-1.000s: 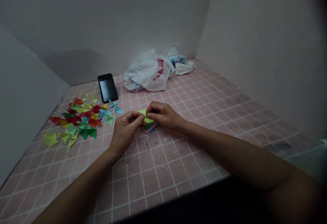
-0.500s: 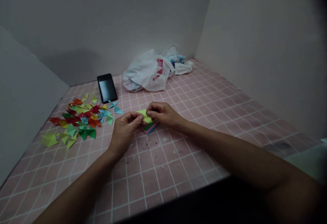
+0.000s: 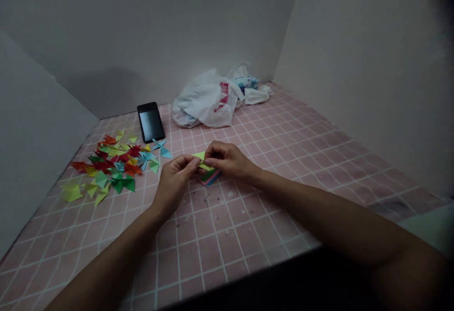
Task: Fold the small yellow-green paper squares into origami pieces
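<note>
Between my two hands is a small yellow piece of paper (image 3: pixel 202 164), partly hidden by my fingers. My left hand (image 3: pixel 176 176) pinches its left side between thumb and forefinger. From the right, my right hand (image 3: pixel 228 161) grips the other side, its fingertips close to the left ones. Right beneath lies a stack of coloured paper sheets (image 3: pixel 212 177), with yellow-green, green, pink and blue edges showing. To the left of my left hand spreads a loose pile of folded paper shapes (image 3: pixel 117 162) in red, orange, yellow, green and light blue.
A black phone (image 3: pixel 151 122) lies behind the folded shapes. Near the back wall sits a crumpled white plastic bag (image 3: pixel 205 100) with red print, and a smaller blue-and-white bundle (image 3: pixel 247 84) beside it. The table (image 3: pixel 283 159) has a pink grid cover, with small bits scattered before my hands.
My fingertips have shifted slightly on the yellow paper, the right ones closing in toward the left. The whole view has moved a little; the other things stay put.
</note>
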Demonstrator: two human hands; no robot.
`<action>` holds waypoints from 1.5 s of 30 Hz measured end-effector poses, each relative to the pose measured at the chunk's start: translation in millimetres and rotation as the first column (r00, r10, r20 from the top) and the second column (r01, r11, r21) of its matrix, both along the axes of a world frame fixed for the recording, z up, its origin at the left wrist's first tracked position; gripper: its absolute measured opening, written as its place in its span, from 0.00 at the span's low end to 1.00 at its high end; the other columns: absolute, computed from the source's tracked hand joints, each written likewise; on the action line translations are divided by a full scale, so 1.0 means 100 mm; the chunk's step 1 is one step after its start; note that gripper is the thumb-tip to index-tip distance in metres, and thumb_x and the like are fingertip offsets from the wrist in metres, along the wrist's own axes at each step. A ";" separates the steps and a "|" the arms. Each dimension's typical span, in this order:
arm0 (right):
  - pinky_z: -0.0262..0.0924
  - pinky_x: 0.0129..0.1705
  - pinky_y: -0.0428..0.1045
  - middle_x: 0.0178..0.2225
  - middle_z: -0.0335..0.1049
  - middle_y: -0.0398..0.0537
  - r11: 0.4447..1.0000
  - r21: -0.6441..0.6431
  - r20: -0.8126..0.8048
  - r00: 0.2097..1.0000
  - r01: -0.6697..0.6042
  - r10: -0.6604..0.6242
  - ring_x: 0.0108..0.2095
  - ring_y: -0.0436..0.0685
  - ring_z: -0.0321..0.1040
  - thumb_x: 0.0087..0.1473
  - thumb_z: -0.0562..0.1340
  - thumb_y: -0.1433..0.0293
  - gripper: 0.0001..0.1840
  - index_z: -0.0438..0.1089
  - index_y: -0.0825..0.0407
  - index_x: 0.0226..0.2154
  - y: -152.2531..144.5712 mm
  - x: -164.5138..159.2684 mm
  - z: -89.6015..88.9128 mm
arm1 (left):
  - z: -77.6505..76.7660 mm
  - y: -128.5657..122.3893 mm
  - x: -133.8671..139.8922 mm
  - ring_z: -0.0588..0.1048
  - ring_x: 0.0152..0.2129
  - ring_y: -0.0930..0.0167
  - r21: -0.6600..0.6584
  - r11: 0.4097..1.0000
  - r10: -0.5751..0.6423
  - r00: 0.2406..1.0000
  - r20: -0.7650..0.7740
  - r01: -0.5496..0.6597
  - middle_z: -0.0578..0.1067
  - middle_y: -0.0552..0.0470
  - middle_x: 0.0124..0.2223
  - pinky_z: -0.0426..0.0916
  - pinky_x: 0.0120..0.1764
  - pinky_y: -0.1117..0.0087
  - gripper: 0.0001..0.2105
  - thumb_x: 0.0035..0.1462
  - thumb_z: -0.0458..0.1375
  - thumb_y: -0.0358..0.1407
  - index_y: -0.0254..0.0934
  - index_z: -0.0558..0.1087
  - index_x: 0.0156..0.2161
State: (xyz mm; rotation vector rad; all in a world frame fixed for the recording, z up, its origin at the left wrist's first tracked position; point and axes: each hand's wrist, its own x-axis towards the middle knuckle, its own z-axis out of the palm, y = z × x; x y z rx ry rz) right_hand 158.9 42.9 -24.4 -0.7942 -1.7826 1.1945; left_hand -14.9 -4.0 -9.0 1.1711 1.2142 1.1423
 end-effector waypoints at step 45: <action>0.55 0.33 0.47 0.28 0.63 0.41 0.999 -0.017 -0.046 0.998 0.029 -0.030 0.30 0.50 0.59 0.50 0.63 0.69 0.04 0.68 0.53 0.27 -0.01 -0.01 -0.02 | -0.03 0.04 -0.02 0.77 0.25 0.72 0.050 0.999 0.013 0.999 -0.045 -0.011 0.78 0.53 0.28 0.74 0.32 0.72 0.10 0.49 0.67 0.38 0.33 0.77 0.33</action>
